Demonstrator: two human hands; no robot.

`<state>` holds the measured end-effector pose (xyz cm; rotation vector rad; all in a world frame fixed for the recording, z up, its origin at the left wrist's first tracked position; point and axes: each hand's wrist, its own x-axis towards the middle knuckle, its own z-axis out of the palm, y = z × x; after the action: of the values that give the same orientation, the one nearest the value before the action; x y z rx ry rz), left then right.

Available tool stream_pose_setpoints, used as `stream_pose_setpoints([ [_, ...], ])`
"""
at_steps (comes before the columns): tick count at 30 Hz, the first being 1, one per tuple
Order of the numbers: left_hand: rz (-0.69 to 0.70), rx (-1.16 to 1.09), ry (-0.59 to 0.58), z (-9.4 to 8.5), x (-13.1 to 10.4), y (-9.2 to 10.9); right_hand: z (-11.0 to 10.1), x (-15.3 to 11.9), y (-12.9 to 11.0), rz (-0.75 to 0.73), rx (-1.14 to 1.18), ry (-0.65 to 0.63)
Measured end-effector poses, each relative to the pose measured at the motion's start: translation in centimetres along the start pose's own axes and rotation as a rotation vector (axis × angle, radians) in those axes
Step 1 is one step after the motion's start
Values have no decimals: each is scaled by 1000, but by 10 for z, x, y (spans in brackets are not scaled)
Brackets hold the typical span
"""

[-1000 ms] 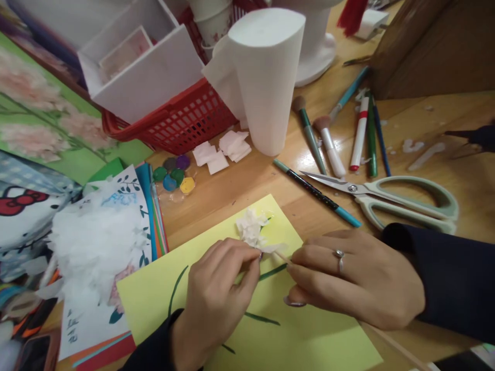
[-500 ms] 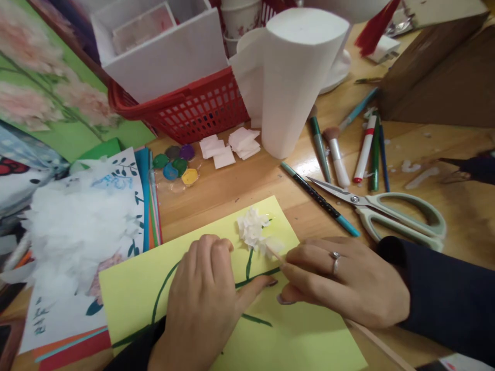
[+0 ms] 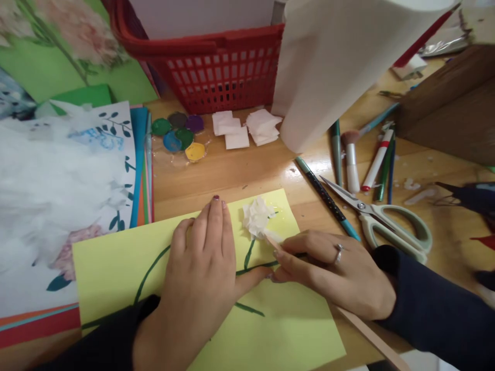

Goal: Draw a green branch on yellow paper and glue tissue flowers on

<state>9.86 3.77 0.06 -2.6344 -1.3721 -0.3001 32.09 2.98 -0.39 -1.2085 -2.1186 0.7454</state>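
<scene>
Wooden table (image 3: 216,178). Right hand (image 3: 342,275) grips the stick (image 3: 369,332), tip at the tissue flower (image 3: 256,218) just beyond the fingers; left hand (image 3: 201,281) presses flat on the paper (image 3: 294,332), grasping nothing. Tissue judged light, soft, tearable; stick stiff, best held near its tip.

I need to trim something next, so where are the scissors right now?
In the head view, the scissors lie on the right, beside the black-and-teal pen, just beyond the right hand's dark cuff.

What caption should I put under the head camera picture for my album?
Left hand flat, right hand with a stick at a white paper flower.
</scene>
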Motion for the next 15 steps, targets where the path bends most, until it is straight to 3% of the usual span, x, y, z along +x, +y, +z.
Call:
stream_pose_setpoints([
  [4, 8, 33, 12, 0, 3, 1, -1, 1, 0, -49, -42, 0],
  [11, -1, 78, -6, -1, 4, 2, -6, 9, 4, -292, -103, -4],
  [15, -34, 125, -80, -4, 4, 5, -11, 11, 5, -316, 25, 150],
])
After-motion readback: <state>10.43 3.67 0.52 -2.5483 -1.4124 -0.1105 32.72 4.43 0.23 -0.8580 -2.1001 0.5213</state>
